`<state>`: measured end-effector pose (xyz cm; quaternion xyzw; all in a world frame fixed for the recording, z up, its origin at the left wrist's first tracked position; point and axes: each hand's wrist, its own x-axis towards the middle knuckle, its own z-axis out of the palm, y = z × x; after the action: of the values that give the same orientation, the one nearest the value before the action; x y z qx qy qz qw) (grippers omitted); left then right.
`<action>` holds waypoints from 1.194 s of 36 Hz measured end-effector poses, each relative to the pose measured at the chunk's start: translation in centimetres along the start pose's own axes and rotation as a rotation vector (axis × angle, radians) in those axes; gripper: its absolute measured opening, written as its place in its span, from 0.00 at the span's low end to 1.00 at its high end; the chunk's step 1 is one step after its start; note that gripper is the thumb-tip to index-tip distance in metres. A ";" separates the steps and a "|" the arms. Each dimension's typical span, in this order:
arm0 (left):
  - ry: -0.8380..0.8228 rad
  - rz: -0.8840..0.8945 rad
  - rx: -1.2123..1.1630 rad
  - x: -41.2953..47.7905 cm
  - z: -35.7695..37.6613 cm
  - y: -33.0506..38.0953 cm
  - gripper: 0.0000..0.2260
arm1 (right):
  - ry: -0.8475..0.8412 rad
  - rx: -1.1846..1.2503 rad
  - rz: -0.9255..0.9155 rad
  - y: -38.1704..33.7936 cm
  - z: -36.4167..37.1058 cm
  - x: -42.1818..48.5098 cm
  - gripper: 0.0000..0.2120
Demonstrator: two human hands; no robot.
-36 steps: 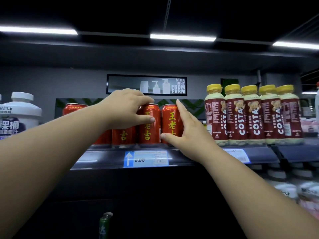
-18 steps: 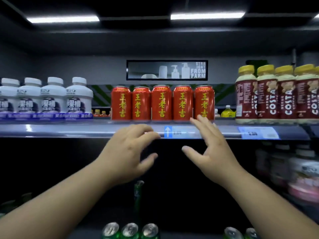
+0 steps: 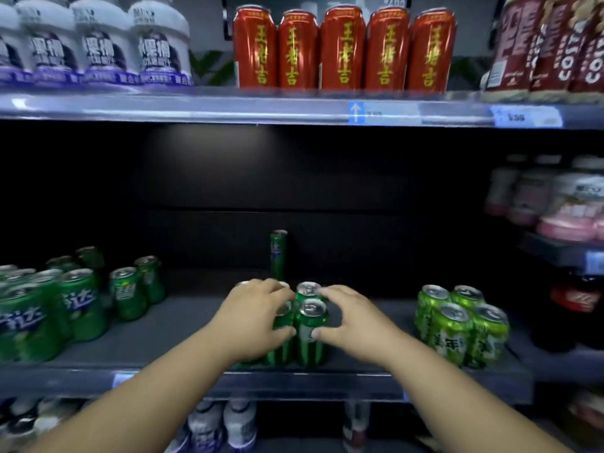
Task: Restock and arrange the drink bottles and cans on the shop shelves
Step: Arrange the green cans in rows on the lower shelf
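Both hands are down at the middle shelf [image 3: 163, 331], around a small cluster of green cans [image 3: 310, 328] near its front edge. Left hand [image 3: 258, 318] wraps the cluster's left side, fingers curled over the can tops, thumb pressed on the front of a can. Right hand [image 3: 353, 318] cups the right side, fingers spread and bent, thumb tip touching the front can's side; fingertips reach over the rear can. Whether either hand grips firmly or only rests on the cans, cannot tell. Cans stand upright, tight together.

A slim green can [image 3: 278, 253] stands alone behind the cluster, upright, apart from it.

Left on the same shelf: a group of green cans with white lettering [image 3: 49, 308], well apart from the hands. Right: four lighter green cans [image 3: 461, 322] packed together, near the right hand but not touching. Dark cola bottle [image 3: 575, 305] at far right.

Top shelf [image 3: 228, 106]: five red cans [image 3: 343, 47] in a row, centred; white bottles [image 3: 98, 44] to their left, Costa bottles [image 3: 549, 47] to their right. A blue arrow tag [image 3: 355, 112] sits on the shelf edge below the red cans.

Below the middle shelf, white-capped bottles [image 3: 222, 426], blurred.
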<state>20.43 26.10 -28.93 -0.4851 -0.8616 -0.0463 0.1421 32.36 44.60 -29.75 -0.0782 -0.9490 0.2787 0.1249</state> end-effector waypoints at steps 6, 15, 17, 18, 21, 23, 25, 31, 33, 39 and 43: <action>-0.057 0.001 -0.011 -1.5 2.9 -0.4 0.30 | -0.073 -0.072 0.035 0.3 3.5 -0.1 0.40; -0.035 -0.034 -0.062 -2.7 2.6 -0.7 0.31 | -0.050 -0.096 0.019 0.2 3.5 0.0 0.39; -0.027 -0.068 -0.051 -3.1 2.1 -1.1 0.30 | -0.034 -0.105 -0.014 0.1 3.2 0.3 0.37; -0.032 -0.091 -0.042 -3.4 1.8 -1.4 0.30 | -0.032 -0.102 -0.026 0.1 3.0 0.5 0.36; -0.060 -0.191 -0.047 -4.4 0.9 -2.5 0.28 | -0.035 -0.071 -0.061 -0.2 2.6 0.9 0.33; -0.087 -0.256 -0.054 -5.3 0.4 -3.2 0.27 | -0.044 -0.071 -0.101 -0.5 2.5 1.4 0.32; -0.110 -0.310 -0.056 -6.3 0.1 -3.8 0.26 | -0.053 -0.069 -0.132 -1.0 2.6 1.9 0.30; -0.137 -0.426 -0.073 -9.9 0.1 -5.5 0.24 | -0.045 -0.012 -0.232 -4.4 4.3 2.8 0.26; -0.122 -0.448 -0.083 -10.9 0.0 -6.3 0.24 | -0.053 -0.005 -0.250 -5.8 5.2 3.0 0.25; -0.039 -0.531 -0.110 -12.7 -1.3 -11.1 0.24 | -0.126 -0.036 -0.326 -10.0 7.9 6.0 0.27; -0.006 -0.552 -0.118 -13.1 -2.0 -15.7 0.24 | -0.143 -0.028 -0.353 -12.7 9.7 9.3 0.27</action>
<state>13.95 6.64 -29.94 -0.2397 -0.9573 -0.1320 0.0931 19.74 31.14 -28.93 0.1079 -0.9583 0.2439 0.1029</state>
